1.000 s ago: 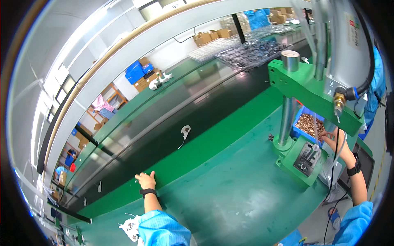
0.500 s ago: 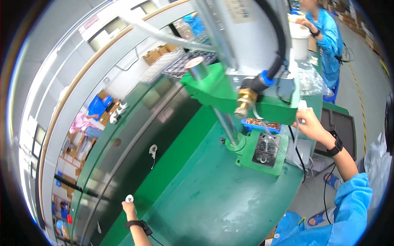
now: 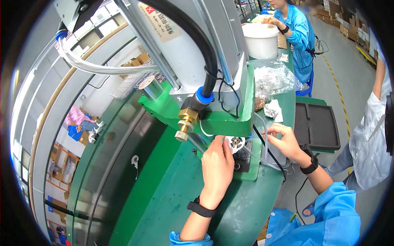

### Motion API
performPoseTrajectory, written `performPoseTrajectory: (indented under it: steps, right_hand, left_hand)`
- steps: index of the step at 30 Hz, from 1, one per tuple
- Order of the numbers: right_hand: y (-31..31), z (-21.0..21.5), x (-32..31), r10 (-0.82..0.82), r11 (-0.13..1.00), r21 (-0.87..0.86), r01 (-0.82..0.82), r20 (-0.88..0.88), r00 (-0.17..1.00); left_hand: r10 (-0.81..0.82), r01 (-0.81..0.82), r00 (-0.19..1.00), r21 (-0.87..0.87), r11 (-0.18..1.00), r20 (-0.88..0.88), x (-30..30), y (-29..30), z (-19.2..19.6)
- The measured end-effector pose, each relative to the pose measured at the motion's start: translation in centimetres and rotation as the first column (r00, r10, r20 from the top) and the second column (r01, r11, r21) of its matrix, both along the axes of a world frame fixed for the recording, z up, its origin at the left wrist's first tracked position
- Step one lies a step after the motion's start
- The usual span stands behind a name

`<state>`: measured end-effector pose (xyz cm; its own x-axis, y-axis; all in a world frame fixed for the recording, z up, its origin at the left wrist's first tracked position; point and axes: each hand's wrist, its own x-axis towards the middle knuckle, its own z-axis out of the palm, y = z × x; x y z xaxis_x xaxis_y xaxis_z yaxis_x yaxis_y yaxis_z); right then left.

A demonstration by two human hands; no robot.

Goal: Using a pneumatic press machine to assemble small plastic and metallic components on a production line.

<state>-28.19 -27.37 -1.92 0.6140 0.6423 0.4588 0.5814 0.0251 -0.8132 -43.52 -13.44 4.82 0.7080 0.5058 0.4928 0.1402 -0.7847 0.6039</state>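
My left hand (image 3: 217, 170) is closed at the bench press, pinching a small white round plastic part (image 3: 238, 142) with a dark centre. The part is over the black fixture plate (image 3: 242, 162) on the green press base (image 3: 251, 171). To the right, my right hand (image 3: 286, 142) has its fingers curled and thumb near the fingertips, beside a clear air tube (image 3: 266, 143); whatever they may pinch is too small to make out. Above both hands sits the press's green head block (image 3: 230, 125), under a grey cylinder (image 3: 186, 69). It partly hides the fixture.
A brass fitting (image 3: 185, 124) with a black hose juts from the press. Behind it are clear plastic bags (image 3: 275, 78), a white bucket (image 3: 261, 41) and a co-worker in blue (image 3: 301, 41). A black tray (image 3: 315, 125) is at right, near another person in white (image 3: 371, 143).
My left hand has come from the far left to the press fixture with the white round part. My right hand has shifted toward the fixture. The view has moved closer to the press.
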Motion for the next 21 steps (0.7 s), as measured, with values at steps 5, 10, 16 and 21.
performPoseTrajectory:
  steps: [5, 10, 16, 21]
  right_hand:
    - [-0.1, -0.2, 0.7, -0.028, 0.997, 0.066, 0.032, -0.062, 0.998]
    - [-0.2, 0.2, 0.6, -0.033, 0.998, 0.058, 0.037, -0.062, 0.998]
    - [0.6, 0.3, 0.7, -0.019, 0.994, 0.107, 0.030, -0.098, 0.995]
    - [2.0, -2.4, 0.3, 0.070, 0.953, 0.297, 0.050, -0.379, 0.923]
  left_hand:
    - [0.018, -0.019, 1.000, 0.058, 0.998, 0.016, 0.4, 0.0, -0.6]
    - [0.044, -0.039, 0.997, 0.083, 0.996, -0.060, 0.3, -0.6, 0.0]
    - [0.130, -0.092, 0.964, 0.167, 0.982, -0.232, 0.8, -1.0, -0.1]
    - [0.188, -0.162, 0.951, 0.120, 0.979, -0.247, 0.1, -1.5, -0.3]
